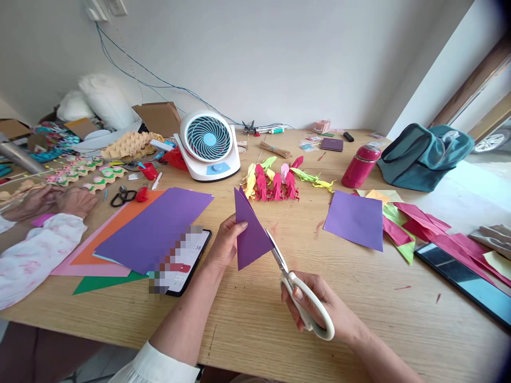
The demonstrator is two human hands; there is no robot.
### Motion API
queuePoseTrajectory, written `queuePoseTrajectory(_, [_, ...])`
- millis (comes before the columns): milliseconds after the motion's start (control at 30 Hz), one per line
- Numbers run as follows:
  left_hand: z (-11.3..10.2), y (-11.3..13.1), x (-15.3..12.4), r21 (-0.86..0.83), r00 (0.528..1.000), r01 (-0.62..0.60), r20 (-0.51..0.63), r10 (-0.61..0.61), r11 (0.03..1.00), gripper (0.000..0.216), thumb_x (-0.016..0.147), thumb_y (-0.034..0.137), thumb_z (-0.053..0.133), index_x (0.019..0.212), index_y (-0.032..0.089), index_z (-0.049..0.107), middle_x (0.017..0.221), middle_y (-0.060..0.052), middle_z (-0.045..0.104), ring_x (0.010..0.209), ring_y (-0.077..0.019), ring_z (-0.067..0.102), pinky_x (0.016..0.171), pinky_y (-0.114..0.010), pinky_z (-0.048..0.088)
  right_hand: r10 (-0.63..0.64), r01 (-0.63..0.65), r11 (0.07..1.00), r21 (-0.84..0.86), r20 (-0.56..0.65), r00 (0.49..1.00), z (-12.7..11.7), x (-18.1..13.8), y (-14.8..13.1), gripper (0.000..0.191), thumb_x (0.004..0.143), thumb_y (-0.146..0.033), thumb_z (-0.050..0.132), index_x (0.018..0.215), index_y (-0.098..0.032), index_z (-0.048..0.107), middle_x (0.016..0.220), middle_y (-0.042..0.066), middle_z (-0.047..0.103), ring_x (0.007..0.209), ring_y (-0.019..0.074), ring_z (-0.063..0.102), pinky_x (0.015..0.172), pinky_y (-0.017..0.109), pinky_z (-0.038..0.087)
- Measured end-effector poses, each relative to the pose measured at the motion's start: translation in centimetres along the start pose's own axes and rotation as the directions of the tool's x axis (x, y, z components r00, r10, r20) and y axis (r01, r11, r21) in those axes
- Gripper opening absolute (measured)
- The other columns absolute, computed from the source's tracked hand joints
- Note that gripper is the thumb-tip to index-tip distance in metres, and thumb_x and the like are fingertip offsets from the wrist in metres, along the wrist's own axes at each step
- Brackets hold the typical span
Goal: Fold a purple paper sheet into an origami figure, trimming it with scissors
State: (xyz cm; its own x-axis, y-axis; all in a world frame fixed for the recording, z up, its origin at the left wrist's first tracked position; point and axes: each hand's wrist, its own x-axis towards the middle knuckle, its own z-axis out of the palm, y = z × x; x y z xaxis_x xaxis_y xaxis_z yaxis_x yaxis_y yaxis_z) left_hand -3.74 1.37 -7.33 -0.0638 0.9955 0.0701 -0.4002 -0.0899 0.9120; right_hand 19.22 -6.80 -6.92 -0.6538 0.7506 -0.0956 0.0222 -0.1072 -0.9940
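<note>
My left hand (225, 242) pinches a folded purple paper triangle (249, 231) and holds it upright above the wooden table (255, 314). My right hand (319, 308) grips white-handled scissors (295, 282), whose blades meet the triangle's right edge. A flat purple sheet (354, 219) lies to the right. A stack of purple, orange, pink and green sheets (147, 229) lies to the left.
A phone (186, 260) lies by the stack. Folded paper figures (275, 183), a small fan (208, 143), a red flask (361, 166), a teal bag (419, 154) and red paper scraps (431, 229) are behind and right. Another person's hands (51, 202) rest at far left near black scissors (123, 197).
</note>
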Motion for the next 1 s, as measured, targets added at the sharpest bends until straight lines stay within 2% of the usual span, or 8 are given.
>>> queuePoseTrajectory(200, [0.05,0.08,-0.02,0.006,1.000,0.007,0.000,-0.007,1.000,0.019,0.067,0.030,0.078,0.082,0.017,0.076,0.080,-0.002,0.075,0.073,-0.0174,0.065,0.074,-0.029,0.049,-0.024,0.024,1.000,0.005,-0.003,1.000,0.00,0.08,0.25,0.053,0.090,-0.071,0.051,0.082,-0.018,0.050,0.053,-0.004,0.052,0.042,0.0087,0.048,0.042,0.021,0.036])
queuePoseTrajectory(667, [0.21,0.21,-0.24,0.042,1.000,0.005,0.019,-0.006,0.999,0.017,0.068,0.030,0.077,0.079,0.018,0.076,0.076,-0.001,0.073,0.070,-0.0169,0.063,0.070,-0.028,0.048,0.010,-0.009,0.999,0.042,-0.014,1.000,0.08,0.14,0.50,0.055,0.089,-0.072,0.052,0.083,-0.017,0.051,0.054,-0.003,0.054,0.041,0.0085,0.047,0.043,0.021,0.035])
queuePoseTrajectory(1000, [0.73,0.18,-0.48,0.053,0.999,0.006,0.042,-0.008,0.999,0.015,0.067,0.029,0.077,0.077,0.018,0.075,0.077,-0.001,0.074,0.072,-0.0176,0.064,0.073,-0.029,0.048,-0.047,0.047,0.999,-0.004,-0.031,0.998,0.04,0.15,0.24,0.054,0.091,-0.071,0.049,0.083,-0.017,0.052,0.053,-0.003,0.054,0.041,0.0084,0.045,0.043,0.021,0.035])
